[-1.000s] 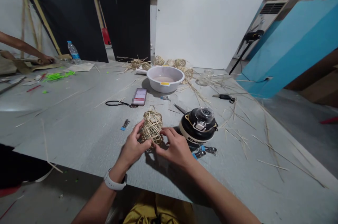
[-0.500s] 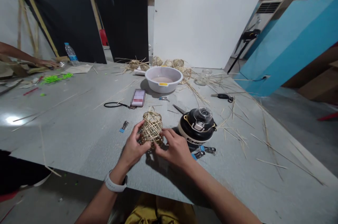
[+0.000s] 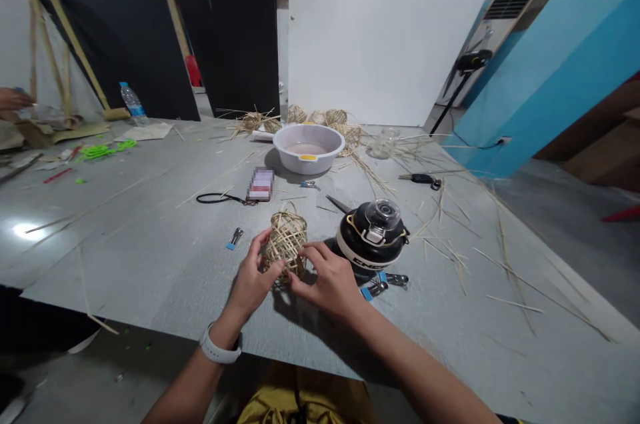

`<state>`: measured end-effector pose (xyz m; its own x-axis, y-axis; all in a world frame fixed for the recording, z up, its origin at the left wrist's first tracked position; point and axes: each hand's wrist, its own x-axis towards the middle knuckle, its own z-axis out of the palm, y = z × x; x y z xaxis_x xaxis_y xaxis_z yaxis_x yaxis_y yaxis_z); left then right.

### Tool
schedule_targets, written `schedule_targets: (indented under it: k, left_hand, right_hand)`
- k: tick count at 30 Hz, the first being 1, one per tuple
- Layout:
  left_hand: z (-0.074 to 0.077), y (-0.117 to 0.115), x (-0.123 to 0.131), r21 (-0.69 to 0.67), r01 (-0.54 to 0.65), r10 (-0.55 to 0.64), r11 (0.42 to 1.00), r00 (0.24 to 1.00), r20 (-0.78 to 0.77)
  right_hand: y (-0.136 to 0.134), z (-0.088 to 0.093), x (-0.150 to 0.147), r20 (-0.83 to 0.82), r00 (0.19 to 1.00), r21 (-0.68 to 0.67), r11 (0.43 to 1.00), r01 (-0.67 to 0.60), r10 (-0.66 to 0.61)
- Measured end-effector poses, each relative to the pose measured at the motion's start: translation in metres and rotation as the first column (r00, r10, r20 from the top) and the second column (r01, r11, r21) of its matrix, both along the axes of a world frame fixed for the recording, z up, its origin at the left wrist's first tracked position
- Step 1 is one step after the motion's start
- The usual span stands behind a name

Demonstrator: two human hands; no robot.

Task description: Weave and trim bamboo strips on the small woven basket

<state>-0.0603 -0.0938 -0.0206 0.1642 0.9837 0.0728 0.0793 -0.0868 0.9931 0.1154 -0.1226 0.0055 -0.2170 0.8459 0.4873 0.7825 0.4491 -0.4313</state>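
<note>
A small ball-shaped woven bamboo basket (image 3: 287, 241) stands near the front of the grey table, between my two hands. My left hand (image 3: 253, 281) grips its left side, thumb across the lower front and fingers behind. My right hand (image 3: 327, 277) holds the lower right side, with thumb and fingertips on the woven strips. Whether a loose strip is pinched between the right fingertips is too small to tell. Right of the basket stands a black and white bottle (image 3: 374, 237), and clips with blue ends (image 3: 385, 284) lie beside it.
Behind the basket are a phone (image 3: 261, 184) with a strap, a blade tip (image 3: 339, 204), a basin (image 3: 309, 149) of water and several woven balls (image 3: 336, 117). Loose bamboo strips (image 3: 507, 271) and keys (image 3: 423, 179) lie right. Another person's hand (image 3: 15, 99) is at far left.
Both hands stay on the basket, which has shifted and turned slightly. My right fingers have moved a little left along it. The other person's hand has drawn back leftward.
</note>
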Motion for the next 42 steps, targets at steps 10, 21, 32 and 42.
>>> schedule_targets:
  k: [10,21,32,42]
  left_hand:
    - [0.006,-0.001,0.002,0.023,-0.009,0.01,1.0,1.0,-0.03]
    - [-0.005,0.004,-0.001,-0.053,0.009,-0.005,0.999,0.997,0.078]
    - [-0.006,-0.005,-0.003,-0.131,0.07,-0.024,0.989,0.945,0.325]
    - [-0.008,-0.004,-0.002,-0.037,0.026,-0.018,0.999,0.979,0.202]
  right_hand:
    - [0.001,-0.012,-0.001,0.051,0.999,0.046,0.999,-0.012,0.009]
    - [-0.001,-0.009,-0.002,-0.067,0.997,0.142,0.989,-0.037,0.047]
    - [0.0,-0.006,-0.003,-0.276,0.942,0.128,0.978,-0.162,0.192]
    - [-0.001,-0.006,-0.007,-0.3,0.934,0.124,0.979,-0.165,0.195]
